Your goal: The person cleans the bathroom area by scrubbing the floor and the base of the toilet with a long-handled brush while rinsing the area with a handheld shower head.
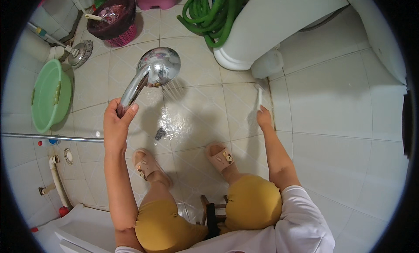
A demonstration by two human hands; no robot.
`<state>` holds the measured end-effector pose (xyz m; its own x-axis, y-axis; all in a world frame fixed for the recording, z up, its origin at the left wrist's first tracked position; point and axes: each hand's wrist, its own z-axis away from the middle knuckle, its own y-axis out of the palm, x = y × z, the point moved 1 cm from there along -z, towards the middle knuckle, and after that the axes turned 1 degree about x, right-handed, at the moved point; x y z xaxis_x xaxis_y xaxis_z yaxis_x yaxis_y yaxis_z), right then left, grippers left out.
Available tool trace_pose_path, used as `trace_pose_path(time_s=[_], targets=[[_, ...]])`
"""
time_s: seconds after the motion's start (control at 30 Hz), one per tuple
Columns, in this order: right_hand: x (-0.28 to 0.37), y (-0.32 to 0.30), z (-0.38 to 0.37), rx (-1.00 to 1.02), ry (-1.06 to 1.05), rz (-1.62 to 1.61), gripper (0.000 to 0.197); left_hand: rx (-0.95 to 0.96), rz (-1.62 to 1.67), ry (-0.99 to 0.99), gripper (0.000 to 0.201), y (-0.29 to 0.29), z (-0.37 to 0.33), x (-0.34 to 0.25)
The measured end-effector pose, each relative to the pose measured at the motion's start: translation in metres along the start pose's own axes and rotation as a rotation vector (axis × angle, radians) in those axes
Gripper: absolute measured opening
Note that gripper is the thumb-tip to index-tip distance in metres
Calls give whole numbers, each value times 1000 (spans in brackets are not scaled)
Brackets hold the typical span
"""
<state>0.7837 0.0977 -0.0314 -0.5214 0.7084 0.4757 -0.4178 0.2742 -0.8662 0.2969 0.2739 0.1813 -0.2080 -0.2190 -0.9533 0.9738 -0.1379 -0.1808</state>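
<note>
My left hand is closed around the handle of a chrome shower head, raised over the floor. Thin streams of water come out of it onto the wet tiles. At the foot of the right wall, my right hand grips a slim white handle, which looks like a brush. Its far end meets the floor near the wall corner; what is on that end is too small to make out. A dark grey clump lies on the wet floor between my hands.
A white pedestal bears a coiled green hose, with a translucent jug beside it. Leftward are a green basin, a round scrub brush and a pink basket. A metal hose runs left from my wrist.
</note>
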Motion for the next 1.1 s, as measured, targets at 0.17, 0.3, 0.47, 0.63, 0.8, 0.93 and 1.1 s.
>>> trace_pose_path(time_s=[0.17, 0.3, 0.47, 0.63, 0.8, 0.93, 1.1], targets=[[47, 5, 49, 281, -124, 311, 42, 27, -28, 13, 26, 8, 1, -2], [61, -19, 50, 306, -93, 251, 41, 69, -20, 19, 27, 15, 3, -4], [69, -4, 12, 191, -161, 265, 41, 115, -49, 10, 27, 23, 4, -5], [102, 8, 27, 337, -186, 302, 44, 78, -37, 28, 27, 25, 1, 2], [124, -4, 35, 419, -243, 261, 44, 91, -48, 20, 26, 20, 2, -3], [109, 13, 34, 322, -220, 250, 43, 91, -47, 17, 26, 19, 2, -4], [142, 15, 65, 549, -251, 253, 43, 82, -35, 33, 28, 13, 2, 5]])
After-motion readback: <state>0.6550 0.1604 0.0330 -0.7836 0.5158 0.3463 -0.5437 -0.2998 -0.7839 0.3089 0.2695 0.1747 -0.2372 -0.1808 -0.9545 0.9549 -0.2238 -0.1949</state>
